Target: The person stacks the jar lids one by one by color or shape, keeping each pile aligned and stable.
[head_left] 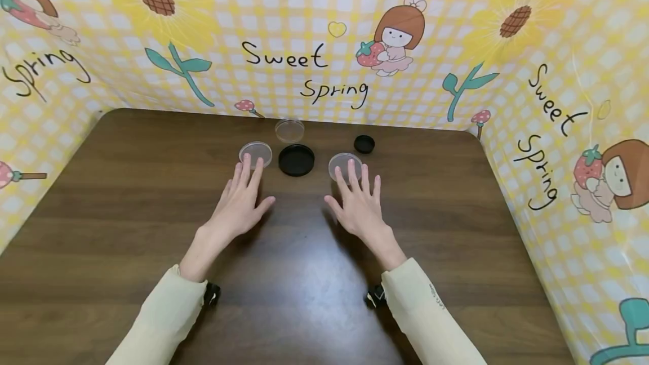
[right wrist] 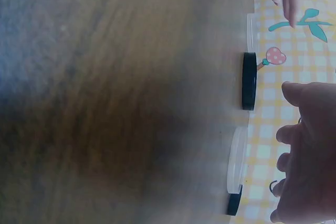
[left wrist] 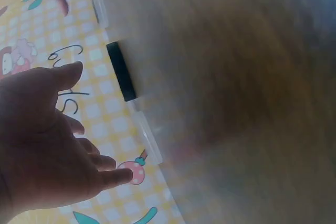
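The left hand is spread above the table, its fingers apart and holding nothing. The right hand is likewise spread, its fingers parted and its grasp bare. Under the left hand's fingertips, as the head view sees it, lies a clear dish; a second clear dish lies under the right hand's fingertips. Both wrist views show the hands raised clear of the dishes. Between the two hands, just beyond the thumbs, sits a large black dish. Farther from the hands, behind and just left of that, is a third clear dish. A small black lid lies beyond the right hand's fingers. Past everything, a checked cloth stands behind the table, and pale sleeves cover both forearms.
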Demonstrator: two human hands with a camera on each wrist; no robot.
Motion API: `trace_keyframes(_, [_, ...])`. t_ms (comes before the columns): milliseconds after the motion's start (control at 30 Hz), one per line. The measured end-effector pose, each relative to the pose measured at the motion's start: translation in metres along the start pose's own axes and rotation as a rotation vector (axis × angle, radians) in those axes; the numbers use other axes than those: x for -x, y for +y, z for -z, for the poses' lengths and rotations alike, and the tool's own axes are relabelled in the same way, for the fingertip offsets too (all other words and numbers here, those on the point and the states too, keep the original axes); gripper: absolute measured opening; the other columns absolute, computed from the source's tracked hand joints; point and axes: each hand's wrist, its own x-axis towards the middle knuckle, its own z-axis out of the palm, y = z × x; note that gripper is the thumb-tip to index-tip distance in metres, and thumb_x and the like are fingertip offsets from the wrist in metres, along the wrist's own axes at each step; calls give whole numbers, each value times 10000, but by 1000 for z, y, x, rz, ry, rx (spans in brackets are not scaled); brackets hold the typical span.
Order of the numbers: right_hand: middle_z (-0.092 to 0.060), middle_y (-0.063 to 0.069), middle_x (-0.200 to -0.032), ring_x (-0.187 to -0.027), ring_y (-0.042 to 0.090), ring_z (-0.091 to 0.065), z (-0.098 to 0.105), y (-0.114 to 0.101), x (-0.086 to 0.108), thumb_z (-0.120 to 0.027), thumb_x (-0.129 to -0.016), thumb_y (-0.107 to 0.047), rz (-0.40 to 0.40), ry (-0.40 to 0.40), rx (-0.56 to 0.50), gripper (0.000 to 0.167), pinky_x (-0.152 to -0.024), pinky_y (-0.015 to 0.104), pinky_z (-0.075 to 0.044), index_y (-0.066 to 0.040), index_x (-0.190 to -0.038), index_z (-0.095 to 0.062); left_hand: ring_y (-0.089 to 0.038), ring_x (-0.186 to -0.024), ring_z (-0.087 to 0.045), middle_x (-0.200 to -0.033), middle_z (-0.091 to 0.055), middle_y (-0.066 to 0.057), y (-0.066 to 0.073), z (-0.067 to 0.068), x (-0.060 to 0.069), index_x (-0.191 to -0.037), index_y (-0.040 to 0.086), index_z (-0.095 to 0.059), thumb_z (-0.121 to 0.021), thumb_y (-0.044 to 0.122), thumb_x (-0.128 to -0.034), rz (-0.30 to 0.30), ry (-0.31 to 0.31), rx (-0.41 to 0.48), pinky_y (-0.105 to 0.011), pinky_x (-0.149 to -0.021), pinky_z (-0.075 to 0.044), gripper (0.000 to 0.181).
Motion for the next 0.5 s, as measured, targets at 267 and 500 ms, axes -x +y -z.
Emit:
trace_keyframes(267, [5, 105, -1608, -1442, 343, 101, -1, 0, -1, -388, -1008, -510, -2, -1, -16, 678, -1115, 601, 31, -181, -1558, -167, -442, -1425, 6, -1574, 111, -219, -4, 2, -5, -1549, 49, -38, -539, 307, -994, -59, -24, -54, -642, -1086, -136, 790])
trace_keyframes(500, [0, 109, -1607, -1440, 351, 97, -1, 4, -2, -380, -1008, -516, -3, -2, -16, 679, -1114, 607, 24, -183, -1557, -161, -465, -1416, -48, -1569, -5, -267, -1, -9, -10, -1535, 8, -132, -573, 282, -978, -106, -19, -50, -629, -1087, -166, 762])
